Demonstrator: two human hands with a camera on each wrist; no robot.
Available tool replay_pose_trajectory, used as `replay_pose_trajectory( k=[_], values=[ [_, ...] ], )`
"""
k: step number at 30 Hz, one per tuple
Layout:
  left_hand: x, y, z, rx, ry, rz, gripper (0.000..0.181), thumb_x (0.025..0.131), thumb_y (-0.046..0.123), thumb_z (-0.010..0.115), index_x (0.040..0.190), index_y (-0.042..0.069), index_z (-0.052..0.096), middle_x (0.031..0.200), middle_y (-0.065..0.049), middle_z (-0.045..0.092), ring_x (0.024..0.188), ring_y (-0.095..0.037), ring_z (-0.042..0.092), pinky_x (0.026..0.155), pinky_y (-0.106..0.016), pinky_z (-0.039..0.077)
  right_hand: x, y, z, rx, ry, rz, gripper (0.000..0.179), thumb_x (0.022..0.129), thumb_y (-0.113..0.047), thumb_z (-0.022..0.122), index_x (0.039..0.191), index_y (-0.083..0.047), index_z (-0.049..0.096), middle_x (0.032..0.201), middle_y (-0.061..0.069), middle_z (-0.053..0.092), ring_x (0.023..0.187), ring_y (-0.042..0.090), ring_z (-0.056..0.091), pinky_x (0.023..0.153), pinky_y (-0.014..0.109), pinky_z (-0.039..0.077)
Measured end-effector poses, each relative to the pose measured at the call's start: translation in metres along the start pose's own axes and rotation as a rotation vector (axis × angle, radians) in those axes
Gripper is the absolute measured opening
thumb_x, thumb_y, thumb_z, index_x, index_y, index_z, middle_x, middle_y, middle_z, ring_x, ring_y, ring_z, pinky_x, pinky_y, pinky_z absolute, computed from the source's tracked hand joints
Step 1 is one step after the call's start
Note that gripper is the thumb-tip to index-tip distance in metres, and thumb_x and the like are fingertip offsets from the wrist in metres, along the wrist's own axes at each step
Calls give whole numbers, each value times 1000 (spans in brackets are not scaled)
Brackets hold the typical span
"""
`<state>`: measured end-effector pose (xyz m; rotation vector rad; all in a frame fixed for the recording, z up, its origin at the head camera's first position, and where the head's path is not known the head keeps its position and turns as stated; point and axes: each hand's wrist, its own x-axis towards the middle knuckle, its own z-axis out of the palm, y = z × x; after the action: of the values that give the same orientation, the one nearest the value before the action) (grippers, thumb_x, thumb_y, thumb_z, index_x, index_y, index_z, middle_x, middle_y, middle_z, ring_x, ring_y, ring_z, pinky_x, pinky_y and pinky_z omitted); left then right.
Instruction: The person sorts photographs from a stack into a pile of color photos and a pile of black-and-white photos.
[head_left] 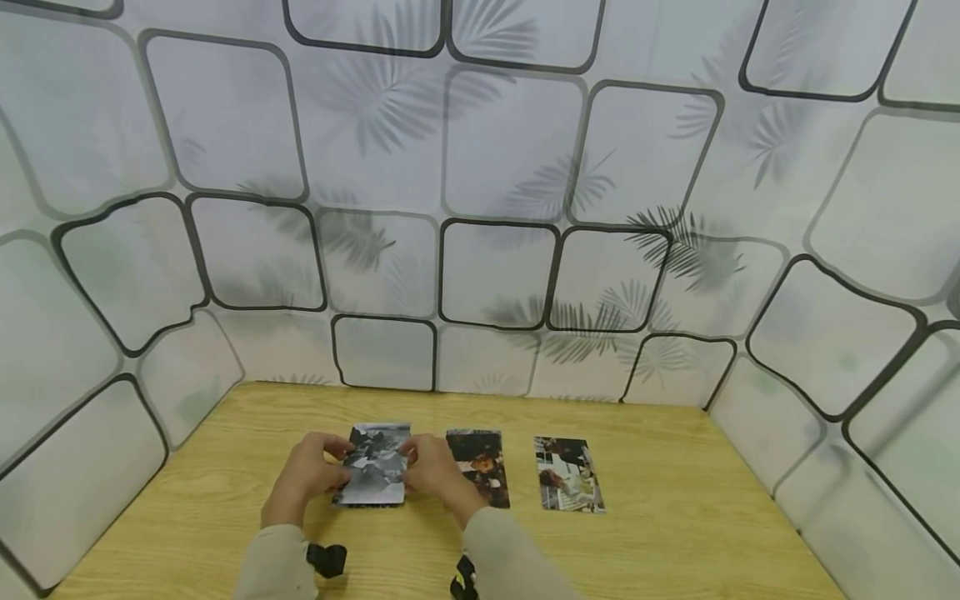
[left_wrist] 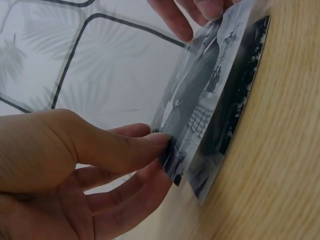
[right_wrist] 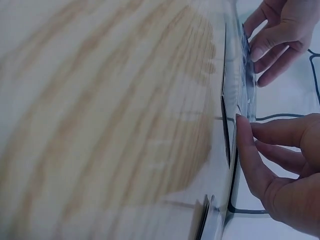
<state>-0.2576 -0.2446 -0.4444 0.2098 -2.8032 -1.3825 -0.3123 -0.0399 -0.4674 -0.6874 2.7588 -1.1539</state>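
Note:
A black-and-white photo (head_left: 379,463) is held just above the table by both hands. At its left edge my left hand (head_left: 311,469) pinches it, thumb on the face and fingers behind, as the left wrist view shows (left_wrist: 110,165). My right hand (head_left: 435,471) holds the opposite edge between thumb and fingertips, seen close in the right wrist view (right_wrist: 282,175). Beneath lies another dark photo (left_wrist: 245,80), mostly covered by the upper one, its edge sticking out. Right of these, a dark colour photo (head_left: 483,467) lies partly behind my right hand.
A further colour photo (head_left: 570,475) lies flat to the right on the wood-grain table (head_left: 675,517). Patterned wall sheeting (head_left: 495,275) stands along the table's back and both sides. Dark straps with small black pieces (head_left: 327,560) sit at the wrists.

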Motion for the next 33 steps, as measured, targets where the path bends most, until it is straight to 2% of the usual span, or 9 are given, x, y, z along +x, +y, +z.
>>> replay_pose_trajectory(
  k=[6,20,23,27,30,33],
  values=[
    [1,-4,2,29,12,4,38,81,-10,76,119,-8,70,113,-29,65,59,-17,59,55,-32,54,2,-2,5,-53,6,-6,30,77,2,83,106,-2,76,78,1,66,67,7,59,62,19,52],
    [5,-5,5,90,12,0,37,77,-10,77,114,-9,72,108,-27,67,72,-21,62,59,-32,57,-2,-6,7,-7,-10,46,31,77,8,81,107,3,75,80,7,66,67,14,63,54,22,55],
    [5,-5,4,110,7,-4,36,77,-9,78,113,-9,73,108,-26,68,82,-26,65,63,-35,59,-3,-8,7,3,-23,64,31,79,8,80,109,2,75,82,7,65,69,16,65,54,24,57],
    [6,-7,4,141,10,-2,34,78,-6,80,112,-7,73,108,-24,69,96,-33,66,78,-45,59,-3,-10,7,0,-21,64,32,79,7,80,110,2,75,84,8,67,73,18,66,57,26,58],
    [8,-8,4,154,13,7,34,77,-4,81,111,-7,74,107,-24,70,99,-36,67,86,-51,57,-2,-10,8,-6,-18,69,31,79,7,79,109,2,75,85,9,68,74,19,67,57,26,58],
    [9,-9,5,156,17,12,34,76,-3,82,109,-7,74,105,-24,71,99,-36,67,89,-53,56,-2,-10,8,-12,-15,77,29,78,7,80,107,1,75,84,8,68,73,18,66,56,26,58]
  ],
)
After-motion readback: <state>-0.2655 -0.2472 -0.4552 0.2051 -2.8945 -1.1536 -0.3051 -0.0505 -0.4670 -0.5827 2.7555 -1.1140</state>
